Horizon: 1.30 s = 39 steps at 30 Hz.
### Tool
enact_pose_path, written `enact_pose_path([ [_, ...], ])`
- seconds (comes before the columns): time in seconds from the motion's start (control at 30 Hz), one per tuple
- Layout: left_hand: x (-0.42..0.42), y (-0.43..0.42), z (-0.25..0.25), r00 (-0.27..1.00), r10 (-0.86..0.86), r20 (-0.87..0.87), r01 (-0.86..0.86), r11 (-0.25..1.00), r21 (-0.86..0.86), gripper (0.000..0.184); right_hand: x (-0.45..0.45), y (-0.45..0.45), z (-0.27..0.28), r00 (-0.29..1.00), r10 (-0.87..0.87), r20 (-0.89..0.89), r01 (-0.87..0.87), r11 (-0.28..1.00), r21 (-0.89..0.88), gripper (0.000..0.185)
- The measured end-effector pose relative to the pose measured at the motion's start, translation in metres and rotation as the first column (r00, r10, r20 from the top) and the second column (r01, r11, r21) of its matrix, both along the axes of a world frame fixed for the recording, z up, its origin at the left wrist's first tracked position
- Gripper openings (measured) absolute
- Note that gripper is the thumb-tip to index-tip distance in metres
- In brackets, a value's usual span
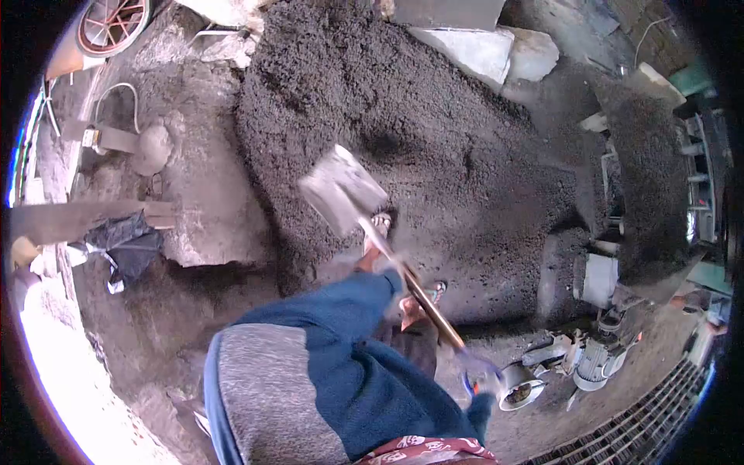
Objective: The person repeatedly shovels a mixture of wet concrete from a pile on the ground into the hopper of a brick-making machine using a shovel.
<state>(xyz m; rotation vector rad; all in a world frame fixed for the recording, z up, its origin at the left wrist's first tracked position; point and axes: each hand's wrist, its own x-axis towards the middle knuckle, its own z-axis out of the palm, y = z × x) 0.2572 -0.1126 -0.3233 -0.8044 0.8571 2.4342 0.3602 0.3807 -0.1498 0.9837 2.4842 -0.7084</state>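
A shovel [435, 314] slants across the middle of the head view, its pale flat blade [341, 190] over dark, grainy loose material [333, 93]. The blade is smeared by motion, and no load shows clearly on it. My left hand [406, 274] is closed around the shaft, below the blue sleeve's cuff and partly hidden. Farther back, my right hand [483, 380] is closed at the handle's rear end, blurred and tinted purple. My sandalled feet [380, 225] stand on either side of the shaft.
White blocks [473, 56] border the material at the top. A raised slab [209, 194] lies at left, near a black plastic bag [128, 244]. A bucket [521, 389], a motor [593, 364] and a metal grate [643, 422] are at lower right. A spoked wheel [112, 27] stands upper left.
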Motion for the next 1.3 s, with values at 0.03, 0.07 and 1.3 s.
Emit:
enact_pose_path([
  [0.03,-0.018,0.05,0.017,0.918,0.073,0.389,-0.161,0.967,0.198,0.033,0.035,0.016,0.016,0.744,-0.662,-0.091,0.6,0.721,-0.346,0.043],
  [0.07,-0.039,0.099,0.042,0.64,0.158,0.752,-0.454,0.867,0.204,0.031,0.046,0.051,0.041,0.702,-0.699,-0.135,0.639,0.702,-0.314,0.041],
  [1.3,-0.032,-0.009,0.067,0.848,0.004,0.53,0.247,0.881,-0.403,0.03,0.167,-0.176,0.095,0.528,-0.849,-0.037,0.682,0.449,-0.578,0.012],
])
